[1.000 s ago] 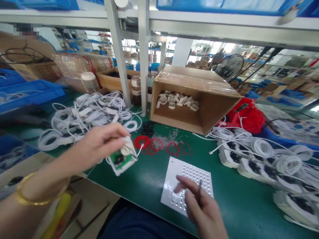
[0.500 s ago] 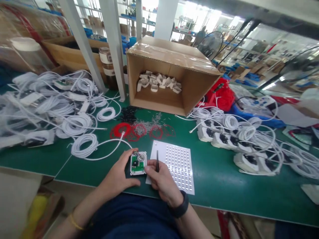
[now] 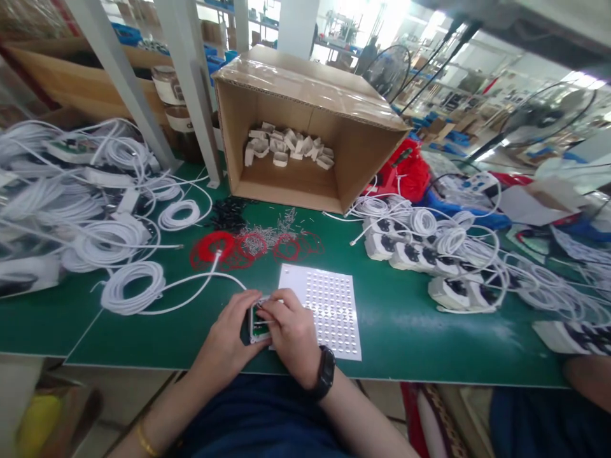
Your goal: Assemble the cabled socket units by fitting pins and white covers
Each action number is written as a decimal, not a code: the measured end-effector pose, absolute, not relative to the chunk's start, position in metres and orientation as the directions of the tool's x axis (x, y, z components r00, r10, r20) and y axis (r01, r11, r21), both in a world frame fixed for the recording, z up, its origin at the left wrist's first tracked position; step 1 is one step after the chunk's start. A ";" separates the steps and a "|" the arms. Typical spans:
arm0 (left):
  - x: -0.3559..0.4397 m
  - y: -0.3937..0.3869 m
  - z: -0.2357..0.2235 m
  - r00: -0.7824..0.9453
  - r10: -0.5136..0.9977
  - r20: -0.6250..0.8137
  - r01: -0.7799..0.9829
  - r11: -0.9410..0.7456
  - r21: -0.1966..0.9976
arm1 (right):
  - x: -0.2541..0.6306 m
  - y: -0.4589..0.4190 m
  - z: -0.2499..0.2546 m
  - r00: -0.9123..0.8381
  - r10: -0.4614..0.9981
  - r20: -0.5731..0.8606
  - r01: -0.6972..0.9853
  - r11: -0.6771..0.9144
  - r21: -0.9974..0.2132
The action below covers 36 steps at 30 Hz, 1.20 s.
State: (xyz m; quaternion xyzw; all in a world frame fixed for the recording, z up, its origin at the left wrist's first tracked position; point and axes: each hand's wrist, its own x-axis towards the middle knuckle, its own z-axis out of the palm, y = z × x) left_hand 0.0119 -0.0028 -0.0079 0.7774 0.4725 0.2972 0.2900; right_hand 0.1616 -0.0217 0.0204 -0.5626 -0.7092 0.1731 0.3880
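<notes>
Two hands: our left hand (image 3: 224,346) grips the case (image 3: 253,332) from its left, fingers above and thumb below; our right hand (image 3: 296,334) bends closed over its right side, but we cannot tell what it pinches.
Steadying: we would do best to brace the case with the left and press lightly with the right fingertips, sparing the small parts.
Cable (image 3: 191,277): it curves from lower left to our left fingers; we should leave it slack so it cannot tug the case.
Sightline: our right fingers hide much of the inside, so tipping the case slightly towards us would help.
Case: small, white-rimmed and open-faced, with a green board (image 3: 258,328) inside, just below the frame's centre, beside the white sheet (image 3: 334,312) with its rows of shiny dots.
</notes>
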 end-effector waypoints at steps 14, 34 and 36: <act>0.013 -0.003 -0.009 0.531 0.835 0.145 0.622 -0.500 0.603 | 0.314 0.126 0.035 0.256 0.967 -0.003 0.847 -0.226 -0.481; 0.013 0.003 -0.011 0.494 0.851 0.179 0.617 -0.488 0.617 | 0.302 0.091 0.091 0.122 0.989 0.080 0.524 0.004 -0.852; 0.013 0.004 -0.012 0.498 0.848 0.182 0.618 -0.495 0.611 | 0.308 0.079 0.100 0.120 0.993 0.000 0.313 -0.038 -0.949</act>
